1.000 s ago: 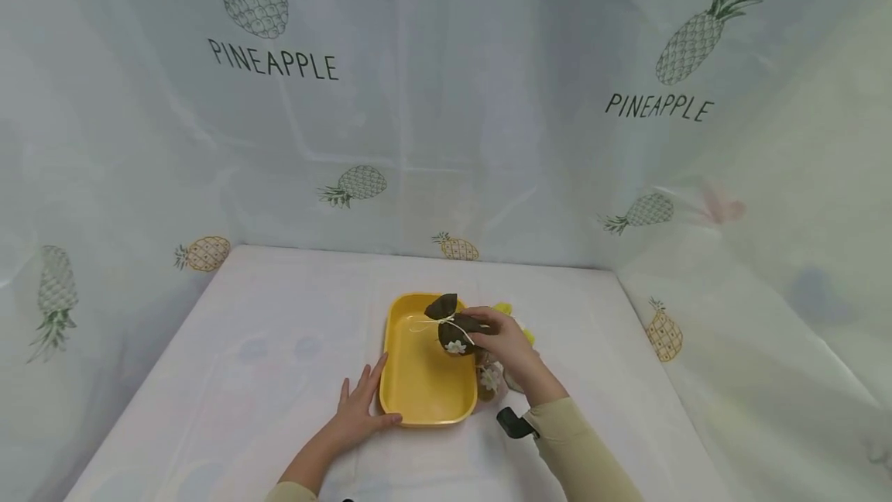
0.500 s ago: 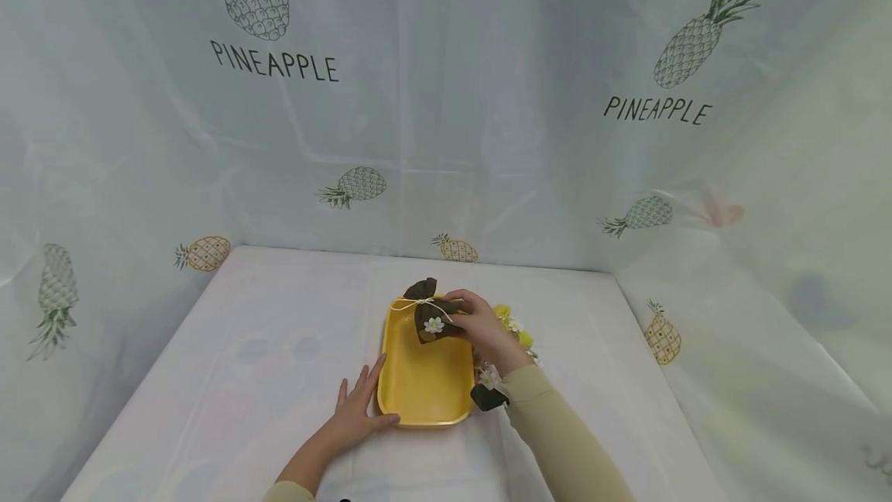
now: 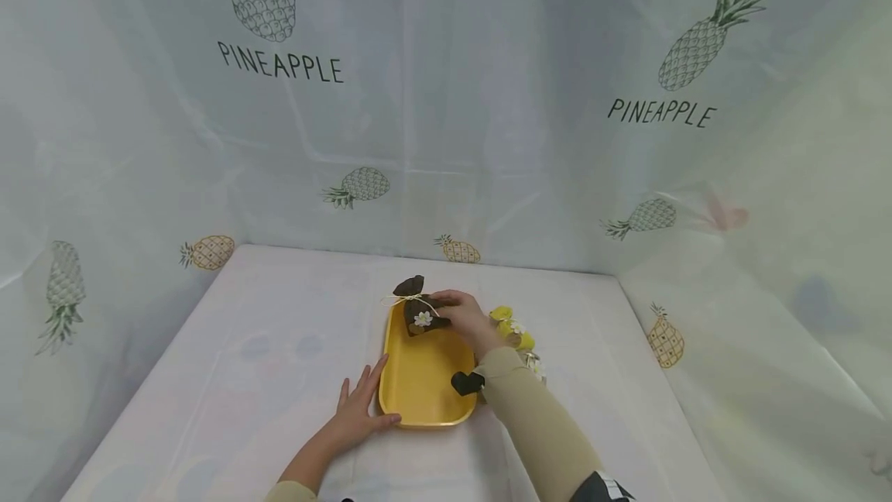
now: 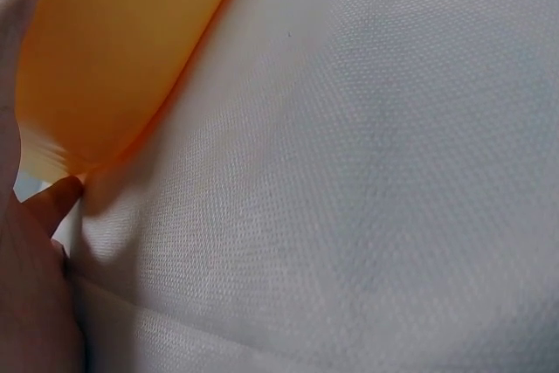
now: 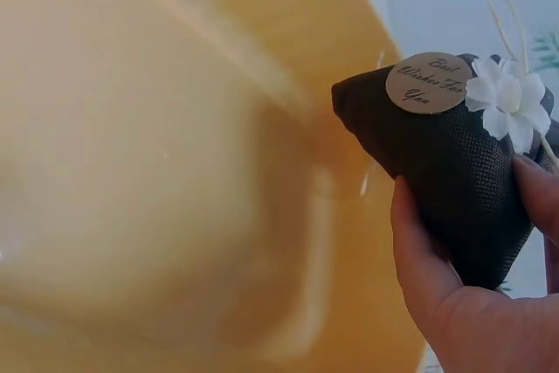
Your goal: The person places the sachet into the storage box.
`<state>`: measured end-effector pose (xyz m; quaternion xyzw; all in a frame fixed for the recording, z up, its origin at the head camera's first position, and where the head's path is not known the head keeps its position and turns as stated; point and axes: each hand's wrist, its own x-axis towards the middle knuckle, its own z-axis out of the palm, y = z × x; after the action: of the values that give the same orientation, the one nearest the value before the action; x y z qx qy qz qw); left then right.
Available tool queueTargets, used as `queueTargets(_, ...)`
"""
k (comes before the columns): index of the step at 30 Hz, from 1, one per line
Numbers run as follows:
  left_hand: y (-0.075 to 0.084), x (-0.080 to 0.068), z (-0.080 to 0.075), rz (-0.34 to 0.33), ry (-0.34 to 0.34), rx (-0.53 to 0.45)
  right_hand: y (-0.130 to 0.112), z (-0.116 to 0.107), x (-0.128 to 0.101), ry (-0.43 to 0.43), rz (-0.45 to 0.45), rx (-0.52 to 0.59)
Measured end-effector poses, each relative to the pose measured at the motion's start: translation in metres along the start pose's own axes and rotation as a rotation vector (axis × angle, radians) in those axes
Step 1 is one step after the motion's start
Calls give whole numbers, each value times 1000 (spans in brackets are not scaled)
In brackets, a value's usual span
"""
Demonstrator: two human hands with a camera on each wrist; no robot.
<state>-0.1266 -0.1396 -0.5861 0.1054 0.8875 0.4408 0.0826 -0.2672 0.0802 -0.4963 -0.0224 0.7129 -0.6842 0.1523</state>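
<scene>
1. Now your right hand (image 3: 465, 318) pinches the dark pouch (image 3: 420, 314) at frame centre, over the yellow tray's (image 3: 418, 386) far end.
2. Your left hand (image 3: 358, 409) rests flat and relaxed, touching the tray's lower-left corner.

Round tag (image 5: 427, 82) on the dark pouch (image 5: 463, 172) pinched in my right hand (image 5: 472, 303): "Best Wishes For You" (script lettering). Backdrop curtain (image 3: 446, 99): "PINEAPPLE", printed twice beneath pineapple drawings.

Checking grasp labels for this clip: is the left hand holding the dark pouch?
No. The left hand rests flat against the yellow tray's near corner, while the right hand grips the dark pouch over the tray's far end.
</scene>
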Motion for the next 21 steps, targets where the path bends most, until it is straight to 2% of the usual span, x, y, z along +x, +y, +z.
queueTargets(11, 3, -4, 0, 20, 14, -9, 23, 16, 9, 20, 24, -56)
queueTargets(18, 4, -4, 0, -15, 5, 1, 29, 21, 14, 35, 44, -26)
queueTargets(21, 4, -4, -1, -15, 8, -8, 32, 22, 18, 54, 45, -77)
